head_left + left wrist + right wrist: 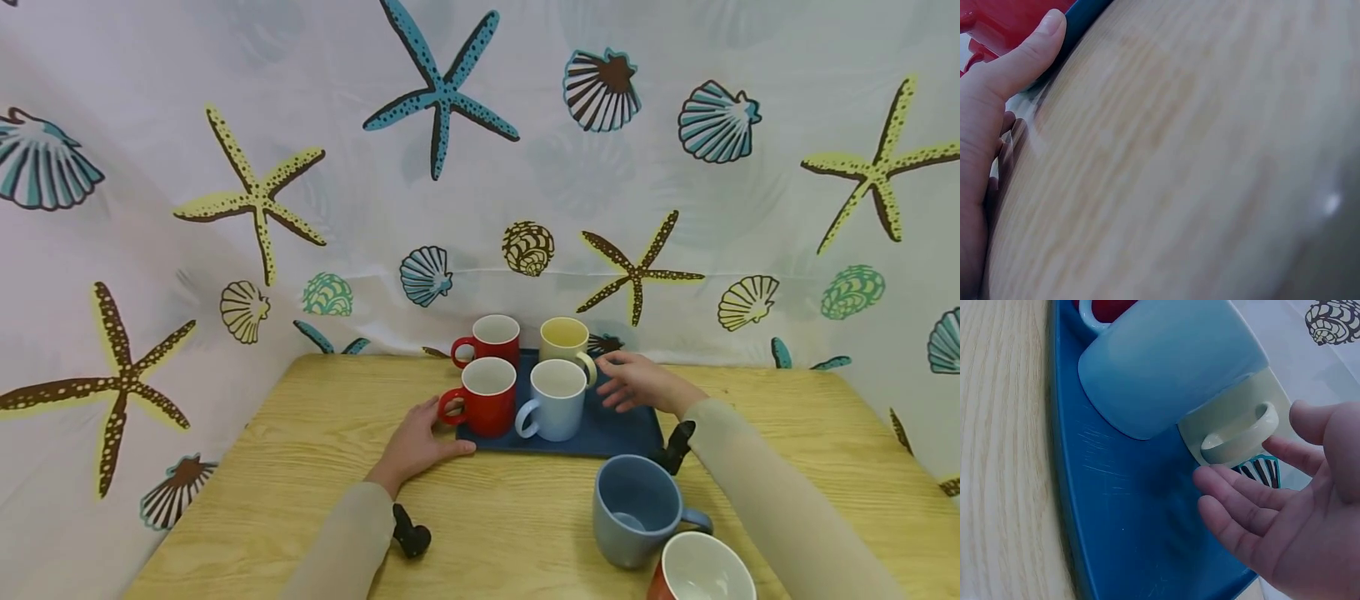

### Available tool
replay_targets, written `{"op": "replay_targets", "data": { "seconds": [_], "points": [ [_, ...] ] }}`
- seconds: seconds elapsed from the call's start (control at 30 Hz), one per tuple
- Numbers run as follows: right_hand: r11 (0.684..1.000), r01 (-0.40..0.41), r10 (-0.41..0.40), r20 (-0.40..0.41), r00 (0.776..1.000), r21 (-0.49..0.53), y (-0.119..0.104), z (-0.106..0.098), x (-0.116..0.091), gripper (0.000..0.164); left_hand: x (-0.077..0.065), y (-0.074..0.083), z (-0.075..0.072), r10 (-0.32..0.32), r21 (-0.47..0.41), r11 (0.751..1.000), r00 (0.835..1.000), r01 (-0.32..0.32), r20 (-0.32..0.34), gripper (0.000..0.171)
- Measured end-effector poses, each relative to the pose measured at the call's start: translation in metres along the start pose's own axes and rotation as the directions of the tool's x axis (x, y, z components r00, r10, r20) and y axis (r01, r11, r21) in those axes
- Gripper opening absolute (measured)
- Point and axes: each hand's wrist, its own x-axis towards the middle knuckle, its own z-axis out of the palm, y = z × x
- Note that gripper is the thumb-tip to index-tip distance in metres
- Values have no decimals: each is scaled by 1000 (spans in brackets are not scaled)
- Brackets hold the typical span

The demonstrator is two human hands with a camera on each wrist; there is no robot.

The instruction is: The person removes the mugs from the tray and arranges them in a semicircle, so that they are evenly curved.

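A dark blue tray (622, 429) carries two red mugs (491, 408), a pale yellow mug (564, 336) and a light blue mug (557, 404). At the tray's left front corner lies my left hand (420, 442), fingers spread beside the front red mug's handle. In the left wrist view, its thumb (1029, 53) reaches along the tray's edge. My right hand (637, 382) hovers over the tray's right side, close to the yellow mug's handle (1241, 434). Its fingers (1247, 494) are loosely extended, palm toward the mug, and grip nothing; whether a fingertip touches the handle, I cannot tell.
A larger grey-blue mug (633, 521) stands on the wooden table (510, 525), in front of the tray. Beside it, partly under the frame's lower edge, is another red mug (705, 571) with a white inside. A shell-and-starfish curtain (480, 217) hangs behind the table.
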Motion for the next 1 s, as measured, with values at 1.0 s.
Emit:
{"op": "replay_targets", "data": {
  "seconds": [1.0],
  "points": [
    [979,-192,187,77,979,65,3,-3,-2,60,0,-1,-2,24,-24,999,1000,-24,-2,81]
  ]
}}
